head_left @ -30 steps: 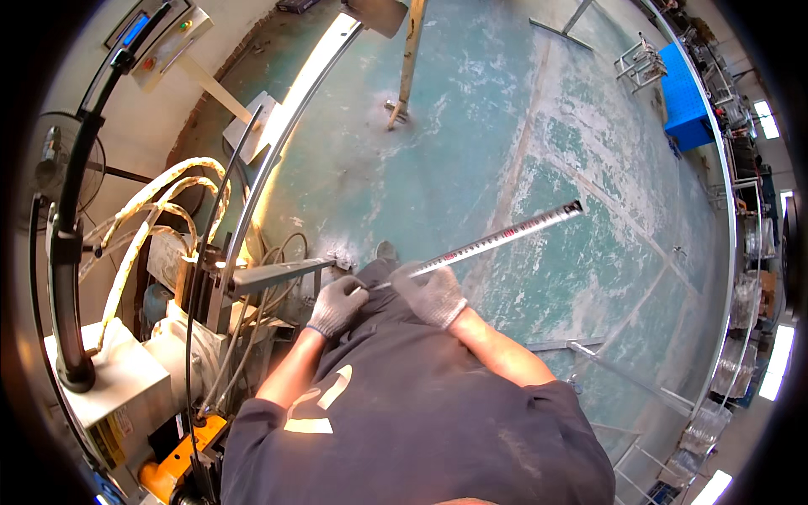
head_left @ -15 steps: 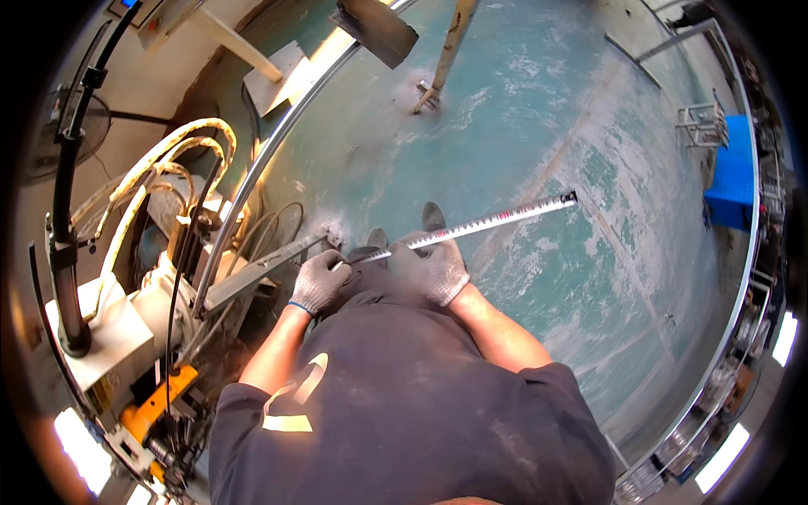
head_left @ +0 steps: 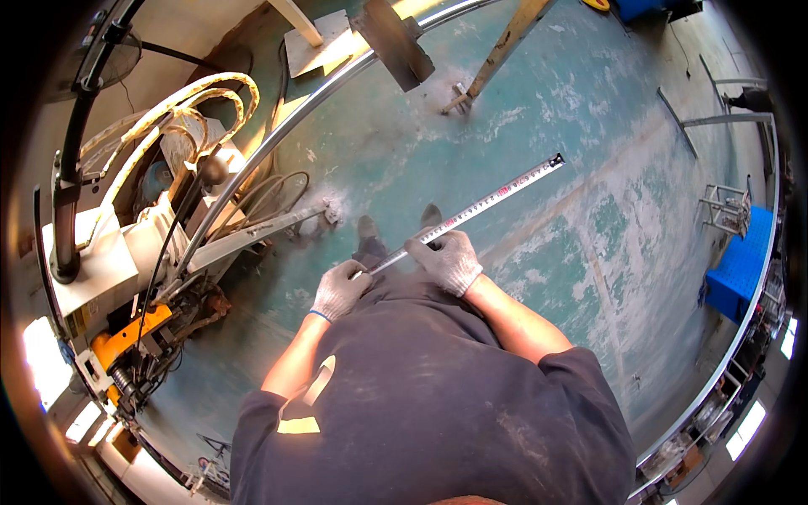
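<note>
A steel tape measure [head_left: 495, 200] has its white blade drawn out in front of my body, slanting from lower left to upper right. Its dark far end points away over the floor. My left hand [head_left: 341, 289], in a pale knit glove with a blue cuff edge, is closed at the near end of the tape; the fingers hide most of what lies inside. Farther along the blade, my right hand [head_left: 448, 259], gloved alike, pinches it between thumb and fingers. Below the tape show the tips of my dark shoes [head_left: 368, 227].
Left of me stands a machine with a white housing [head_left: 93, 252], yellowish hoses [head_left: 181, 101] and an orange part [head_left: 135, 332]. A curved metal rail [head_left: 278, 135] passes beside it. A wooden post [head_left: 509, 50] stands ahead. To the right are a blue box [head_left: 741, 269] and a metal frame [head_left: 725, 206].
The view has swung, so the surroundings sit differently. The tape now slants more steeply, its far end higher in view. Both hands keep their hold.
</note>
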Available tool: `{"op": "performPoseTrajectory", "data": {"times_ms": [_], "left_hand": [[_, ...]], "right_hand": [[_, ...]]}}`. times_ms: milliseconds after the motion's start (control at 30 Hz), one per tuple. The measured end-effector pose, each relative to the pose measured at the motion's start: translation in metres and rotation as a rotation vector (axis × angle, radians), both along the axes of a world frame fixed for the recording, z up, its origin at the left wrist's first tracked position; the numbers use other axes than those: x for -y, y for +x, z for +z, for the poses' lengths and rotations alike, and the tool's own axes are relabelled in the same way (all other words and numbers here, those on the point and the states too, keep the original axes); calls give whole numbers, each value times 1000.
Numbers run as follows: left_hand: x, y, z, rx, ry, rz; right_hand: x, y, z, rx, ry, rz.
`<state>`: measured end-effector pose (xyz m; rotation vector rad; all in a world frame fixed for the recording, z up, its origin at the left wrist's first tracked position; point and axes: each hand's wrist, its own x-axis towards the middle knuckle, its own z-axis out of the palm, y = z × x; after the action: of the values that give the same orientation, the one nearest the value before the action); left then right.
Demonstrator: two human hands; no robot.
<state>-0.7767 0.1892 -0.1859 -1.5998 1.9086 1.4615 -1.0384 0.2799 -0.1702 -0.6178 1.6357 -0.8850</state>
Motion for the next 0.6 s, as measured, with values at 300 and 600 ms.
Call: {"op": "performPoseTrajectory", "data": {"times_ms": [300, 600], "left_hand": [[-9, -28, -4, -119, -4, 29], [-11, -46, 7, -99, 3, 71]], "right_hand": [[5, -15, 8, 7, 77, 184], [1, -29, -3, -42, 10, 221]]}}
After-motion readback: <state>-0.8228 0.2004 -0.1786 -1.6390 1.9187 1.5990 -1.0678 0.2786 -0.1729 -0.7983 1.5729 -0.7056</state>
